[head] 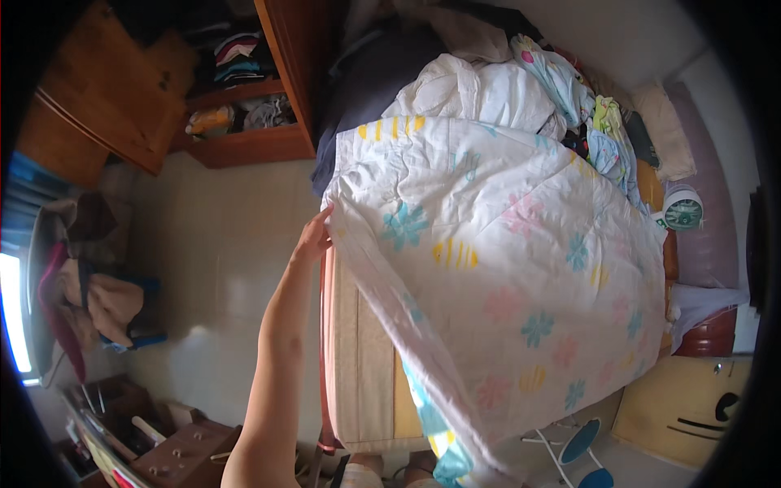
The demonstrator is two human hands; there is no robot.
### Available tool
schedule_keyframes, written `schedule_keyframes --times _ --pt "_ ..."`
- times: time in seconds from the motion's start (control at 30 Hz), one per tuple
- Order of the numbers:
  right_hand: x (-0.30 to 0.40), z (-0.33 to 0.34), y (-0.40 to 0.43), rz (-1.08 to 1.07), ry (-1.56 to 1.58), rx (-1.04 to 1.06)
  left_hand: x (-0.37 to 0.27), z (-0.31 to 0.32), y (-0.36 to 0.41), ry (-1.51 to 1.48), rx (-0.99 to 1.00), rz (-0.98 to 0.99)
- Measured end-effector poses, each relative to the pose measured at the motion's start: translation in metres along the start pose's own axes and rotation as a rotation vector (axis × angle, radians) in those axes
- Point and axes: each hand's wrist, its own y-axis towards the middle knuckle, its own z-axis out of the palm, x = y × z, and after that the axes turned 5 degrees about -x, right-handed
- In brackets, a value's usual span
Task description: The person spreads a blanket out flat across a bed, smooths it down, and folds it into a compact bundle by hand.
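A white quilt (476, 287) printed with flowers and yellow striped bees is spread over most of the bed. My left hand (316, 235) reaches out along the bed's left side and grips the quilt's edge near its far left corner. From there a loose fold runs diagonally back toward me and hangs past the near edge, exposing a blue and yellow patterned part (427, 402). The beige mat (366, 360) on the bed shows in the wedge left uncovered. My right hand is out of view.
White bedding (482, 91) and rumpled clothes (604, 146) are heaped on the bed's far side. A small round fan (683, 207) stands at the right. An open wooden wardrobe (250, 146) is far left, a laden chair (110, 299) left, and a folding stool (579, 442) lower right.
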Motion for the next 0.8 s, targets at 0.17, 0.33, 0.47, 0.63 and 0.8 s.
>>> schedule_keyframes --times 0.17,0.33,0.47,0.63,0.8 --pt "-0.008 -0.001 0.000 0.093 -0.035 0.020 -0.029 0.047 0.003 -0.225 0.280 0.000" --pt "-0.019 -0.002 0.004 0.202 -0.071 0.143 -0.110 0.105 -0.008 0.501 -0.238 0.670" --pt "-0.054 0.030 0.049 0.278 -0.150 0.413 -0.190 0.115 -0.039 0.657 -0.466 1.035" --pt "-0.109 0.139 0.162 0.276 -0.317 0.612 -0.117 0.053 0.002 0.447 -0.246 0.856" --pt "-0.099 0.207 0.169 0.188 -0.208 0.623 0.012 -0.100 0.003 1.239 -0.498 0.352"
